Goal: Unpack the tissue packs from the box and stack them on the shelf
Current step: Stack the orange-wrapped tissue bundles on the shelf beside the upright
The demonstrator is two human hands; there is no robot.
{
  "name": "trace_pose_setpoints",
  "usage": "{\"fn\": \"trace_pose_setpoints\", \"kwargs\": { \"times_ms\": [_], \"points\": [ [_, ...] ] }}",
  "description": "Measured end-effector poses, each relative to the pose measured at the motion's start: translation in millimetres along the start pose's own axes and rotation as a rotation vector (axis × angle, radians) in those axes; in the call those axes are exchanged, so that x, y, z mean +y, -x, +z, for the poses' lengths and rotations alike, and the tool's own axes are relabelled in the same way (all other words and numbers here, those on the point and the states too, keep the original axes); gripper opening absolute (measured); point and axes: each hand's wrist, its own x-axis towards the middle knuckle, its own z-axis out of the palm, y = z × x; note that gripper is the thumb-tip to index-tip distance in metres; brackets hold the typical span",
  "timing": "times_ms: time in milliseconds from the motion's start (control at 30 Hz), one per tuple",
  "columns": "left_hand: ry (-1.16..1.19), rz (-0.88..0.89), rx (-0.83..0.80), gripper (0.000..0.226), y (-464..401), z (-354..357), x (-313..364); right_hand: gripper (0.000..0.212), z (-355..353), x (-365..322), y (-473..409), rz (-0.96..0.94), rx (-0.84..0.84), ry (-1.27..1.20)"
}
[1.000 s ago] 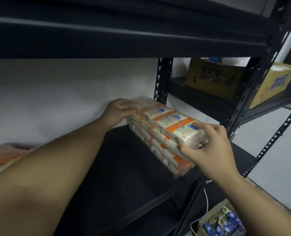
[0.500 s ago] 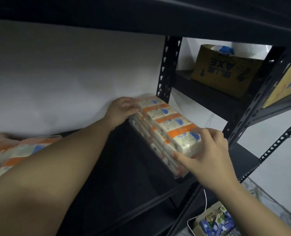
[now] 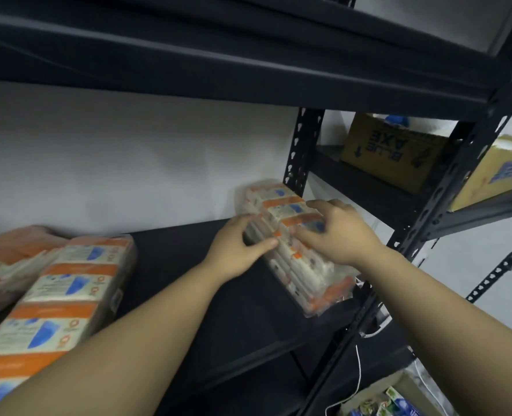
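Note:
A stack of orange-and-white tissue packs [image 3: 308,283] lies at the right end of the black shelf board [image 3: 194,295], against the upright post. My left hand [image 3: 239,247] grips the stack's left side, thumb along the side and fingers over the top edge. Spread fingers of my right hand [image 3: 341,232] press flat on the stack's top. More tissue packs [image 3: 68,295] lie at the shelf's left end, with another pile [image 3: 8,256] behind them by the wall. The box they came from is out of view.
A dark shelf level [image 3: 248,64] hangs close above. The perforated post [image 3: 302,151] stands behind the stack. Two cardboard boxes [image 3: 392,151] [image 3: 494,172] sit on the neighbouring rack. Below right are a white cable [image 3: 359,367] and a carton of small goods [image 3: 398,400].
My left hand slid from the stack's far end toward me along its side. My right hand left the near end and moved onto the top. The view swung left, showing the other packs.

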Motion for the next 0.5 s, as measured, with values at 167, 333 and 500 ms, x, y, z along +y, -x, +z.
{"fn": "trace_pose_setpoints", "kwargs": {
  "times_ms": [167, 333, 500],
  "points": [
    [0.007, -0.028, -0.077, 0.101, 18, 20, 4, 0.054, 2, -7, -15, 0.007, -0.139, -0.090],
    [0.040, -0.050, -0.043, 0.105, 20, 29, 3, 0.052, -2, -8, -30, 0.006, -0.161, -0.162],
    [0.045, -0.054, -0.026, 0.105, 18, 33, 4, 0.065, 3, -5, -42, 0.031, -0.157, -0.191]
  ]
}}
